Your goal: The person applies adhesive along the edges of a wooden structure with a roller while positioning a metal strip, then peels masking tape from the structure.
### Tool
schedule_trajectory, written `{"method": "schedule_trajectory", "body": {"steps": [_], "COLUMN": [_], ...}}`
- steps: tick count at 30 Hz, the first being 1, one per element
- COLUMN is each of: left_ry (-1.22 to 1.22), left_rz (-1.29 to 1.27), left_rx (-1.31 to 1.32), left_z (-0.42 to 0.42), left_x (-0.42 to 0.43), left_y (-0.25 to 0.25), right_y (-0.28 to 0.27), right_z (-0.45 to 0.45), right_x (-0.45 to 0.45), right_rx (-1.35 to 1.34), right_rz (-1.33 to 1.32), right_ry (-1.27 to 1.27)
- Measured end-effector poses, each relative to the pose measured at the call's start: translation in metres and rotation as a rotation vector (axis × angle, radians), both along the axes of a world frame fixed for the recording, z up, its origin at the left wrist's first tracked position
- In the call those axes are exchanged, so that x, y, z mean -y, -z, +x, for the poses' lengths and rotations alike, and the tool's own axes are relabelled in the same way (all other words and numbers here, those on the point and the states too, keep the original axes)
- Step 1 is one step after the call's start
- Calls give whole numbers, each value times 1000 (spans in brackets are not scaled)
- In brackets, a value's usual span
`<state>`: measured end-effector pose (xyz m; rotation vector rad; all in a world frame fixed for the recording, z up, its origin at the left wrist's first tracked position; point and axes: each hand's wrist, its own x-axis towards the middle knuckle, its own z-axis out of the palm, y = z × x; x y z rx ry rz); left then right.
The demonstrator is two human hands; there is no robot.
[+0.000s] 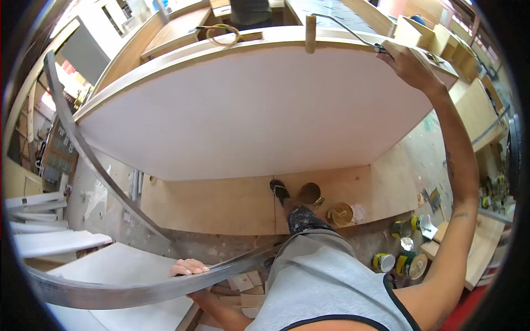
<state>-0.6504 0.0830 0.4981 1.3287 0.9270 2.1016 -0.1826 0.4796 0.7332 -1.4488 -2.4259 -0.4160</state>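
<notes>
My right hand (411, 63) is closed round the dark handle of a paint roller (311, 34), reached out to the upper right. The roller's brown-stained sleeve lies against the top edge of a large white curved panel (248, 110). Low on the left, my left hand (189, 267) has its fingers hooked over the upper edge of a long, bent grey strip (132, 293). Another grey length (105, 174) arches up at the left; I cannot tell whether it is the same strip.
My foot (280, 191) stands on a plywood base (215, 201) beside an open tin (309, 193) and a second tin (340, 213). Several cans (411, 265) crowd the floor at right. A coiled cable (223, 36) rests on the panel's top. White boards (61, 243) lie at left.
</notes>
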Motion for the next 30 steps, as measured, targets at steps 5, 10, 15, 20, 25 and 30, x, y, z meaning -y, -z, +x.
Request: {"method": "schedule_trajectory", "body": {"steps": [5,10,15,20,25,30], "left_ry": [67,40,113,124,173,168], "left_rz": [2,14,34,73,55,57], "left_rx": [60,118,160,169,65,188], "left_z": [-8,-8,-8,-4,-16,-12], "left_x": [9,16,16,16,18,17], "left_y": [7,9,0,-2,-2,5], "right_y": [10,20,32,33,33,14], "right_z": [-102,-212,-303,-348,-268,-217], "right_x": [-27,-52,-80,-83,-74,-45], "right_rx": [6,40,59,65,63,45], "right_rz": [30,55,35,31,47,-8], "right_ry": [-127,-252,-271,-361,-318,-212]}}
